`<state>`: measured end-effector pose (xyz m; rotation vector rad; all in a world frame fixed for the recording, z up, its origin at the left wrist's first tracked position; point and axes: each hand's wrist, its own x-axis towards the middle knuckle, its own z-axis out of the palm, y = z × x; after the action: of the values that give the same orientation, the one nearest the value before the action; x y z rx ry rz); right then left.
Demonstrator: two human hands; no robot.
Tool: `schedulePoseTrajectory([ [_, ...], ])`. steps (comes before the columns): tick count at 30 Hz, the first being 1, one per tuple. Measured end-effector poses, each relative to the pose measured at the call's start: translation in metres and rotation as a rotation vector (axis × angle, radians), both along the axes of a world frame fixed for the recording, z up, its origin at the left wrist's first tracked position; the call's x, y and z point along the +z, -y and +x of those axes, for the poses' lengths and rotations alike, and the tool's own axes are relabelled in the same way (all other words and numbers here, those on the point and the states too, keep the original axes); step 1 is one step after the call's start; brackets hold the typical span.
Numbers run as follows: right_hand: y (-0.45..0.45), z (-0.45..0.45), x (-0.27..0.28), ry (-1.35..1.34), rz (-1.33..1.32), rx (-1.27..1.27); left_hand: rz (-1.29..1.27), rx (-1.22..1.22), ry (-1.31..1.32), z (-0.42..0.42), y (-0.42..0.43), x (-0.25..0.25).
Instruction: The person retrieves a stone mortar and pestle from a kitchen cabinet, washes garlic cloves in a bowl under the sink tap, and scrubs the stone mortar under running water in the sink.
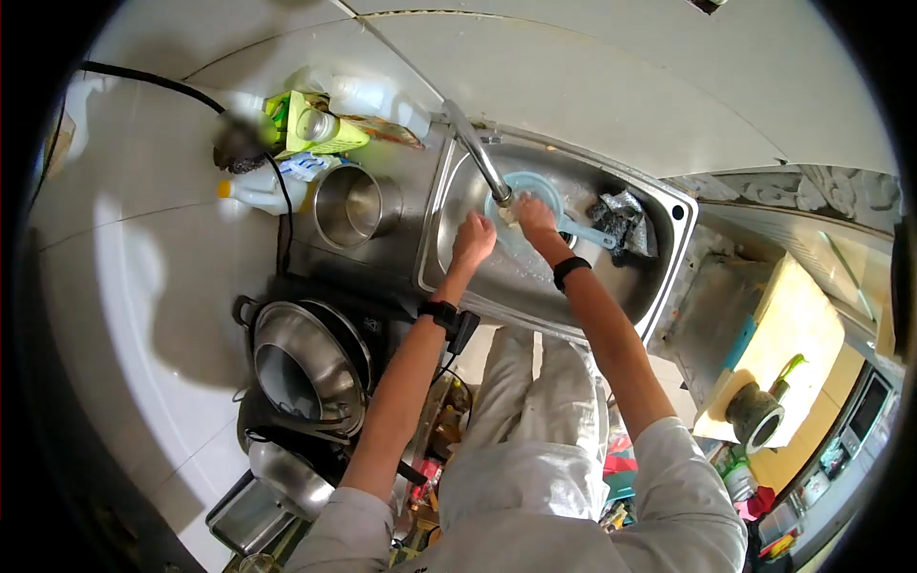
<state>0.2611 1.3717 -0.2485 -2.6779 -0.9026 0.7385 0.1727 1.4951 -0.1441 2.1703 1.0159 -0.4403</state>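
A light-blue plastic strainer or bowl (531, 181) with a long handle rests in the steel sink (465, 196) under the tap (475, 148). My right hand (536, 216) is over it with the fingers curled downward, close to a small pale piece (509, 216) just below the tap's end. To the left, my left hand (474, 238) is closed beside the strainer's rim, and anything inside it is hidden. Water appears to wet the sink bottom around both hands. A crumpled dark and silvery plastic bag (626, 227) lies at the sink's right side.
A steel pot (349, 206) stands left of the sink, near bottles and a green box (330, 132). Stacked metal pans (296, 368) fill the lower left. At right, a stone mortar (754, 416) sits on a pale board (798, 329). A black cable (282, 191) hangs at left.
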Motion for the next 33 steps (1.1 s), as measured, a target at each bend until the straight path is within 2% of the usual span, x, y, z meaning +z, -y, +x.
schedulePoseTrajectory([
  [1,-0.003,0.001,0.007,-0.059,0.007,-0.145,-0.004,0.002,-0.002,-0.006,0.003,-0.005],
  [2,-0.003,0.000,0.010,-0.060,0.004,-0.144,-0.011,0.004,-0.053,-0.012,0.004,-0.010],
  [4,0.001,-0.003,-0.001,0.475,0.228,0.064,-0.020,0.008,-0.105,-0.014,0.008,-0.008],
  [5,0.003,-0.005,-0.006,0.473,0.226,0.064,0.021,0.001,-0.144,-0.014,0.011,-0.007],
  [6,0.003,-0.004,0.008,0.304,0.122,0.025,0.059,-0.005,-0.184,-0.015,0.014,-0.007],
  [7,0.005,-0.003,0.017,0.137,0.018,-0.014,0.054,-0.005,-0.187,-0.021,0.012,-0.026],
  [8,0.008,-0.001,0.028,0.135,0.014,-0.013,-0.093,-0.019,-0.164,-0.025,0.008,-0.046],
  [9,0.013,0.000,0.026,0.075,-0.085,0.149,-0.240,-0.034,-0.141,-0.023,0.007,-0.043],
  [10,0.017,0.001,0.028,0.013,-0.183,0.310,-0.242,-0.036,-0.142,-0.022,0.008,-0.040],
  [11,0.018,-0.001,0.022,0.012,-0.185,0.308,-0.353,0.024,-0.170,-0.021,0.011,-0.036],
  [12,0.021,-0.005,-0.003,0.269,0.035,0.235,-0.466,0.083,-0.198,-0.018,0.016,-0.022],
  [13,0.022,-0.005,-0.006,0.526,0.256,0.157,-0.469,0.079,-0.197,-0.016,0.020,-0.016],
  [14,0.022,-0.006,-0.010,0.527,0.251,0.156,-0.585,0.094,-0.235,-0.014,0.025,-0.009],
  [15,0.015,-0.006,0.006,0.323,0.134,0.078,-0.702,0.108,-0.274,-0.015,0.031,-0.007],
  [16,0.011,-0.006,0.015,0.121,0.018,-0.003,-0.706,0.101,-0.276,-0.017,0.035,-0.009],
  [17,0.013,-0.004,0.026,0.123,0.013,-0.009,-0.834,0.096,-0.312,-0.019,0.040,-0.012],
  [18,0.015,-0.002,0.032,0.013,0.047,0.044,-0.961,0.092,-0.348,-0.020,0.045,-0.013],
  [19,0.017,0.000,0.044,-0.099,0.083,0.098,-0.965,0.088,-0.347,-0.023,0.051,-0.008],
  [21,0.025,0.007,0.058,-0.082,0.101,0.115,-1.067,0.128,-0.228,-0.032,0.065,-0.004],
  [22,0.030,0.013,0.059,0.048,0.130,0.222,-1.070,0.124,-0.223,-0.035,0.071,-0.007],
  [23,0.036,0.018,0.061,0.178,0.155,0.333,-1.130,0.123,-0.089,-0.036,0.078,-0.009],
  [24,0.040,0.020,0.055,0.184,0.150,0.342,-1.187,0.126,0.051,-0.037,0.086,-0.019],
  [25,0.045,0.020,0.045,0.094,0.166,0.331,-1.195,0.129,0.061,-0.034,0.094,-0.036],
  [27,0.057,0.021,0.030,-0.003,0.164,0.330,-1.511,0.368,0.117,-0.024,0.114,-0.057],
  [28,0.056,0.021,0.024,0.093,0.253,0.331,-1.523,0.385,0.121,-0.023,0.128,-0.060],
  [29,0.056,0.021,0.019,0.192,0.345,0.332,-1.571,0.416,0.258,-0.018,0.141,-0.062],
  [30,0.056,0.022,0.038,0.236,0.248,0.342,-1.609,0.444,0.401,-0.012,0.151,-0.063],
  [31,0.057,0.023,0.041,0.231,0.246,0.351,-1.610,0.455,0.405,-0.005,0.160,-0.070],
  [33,0.057,0.029,0.043,-0.023,0.336,0.116,-1.592,0.596,0.440,0.010,0.169,-0.076],
])
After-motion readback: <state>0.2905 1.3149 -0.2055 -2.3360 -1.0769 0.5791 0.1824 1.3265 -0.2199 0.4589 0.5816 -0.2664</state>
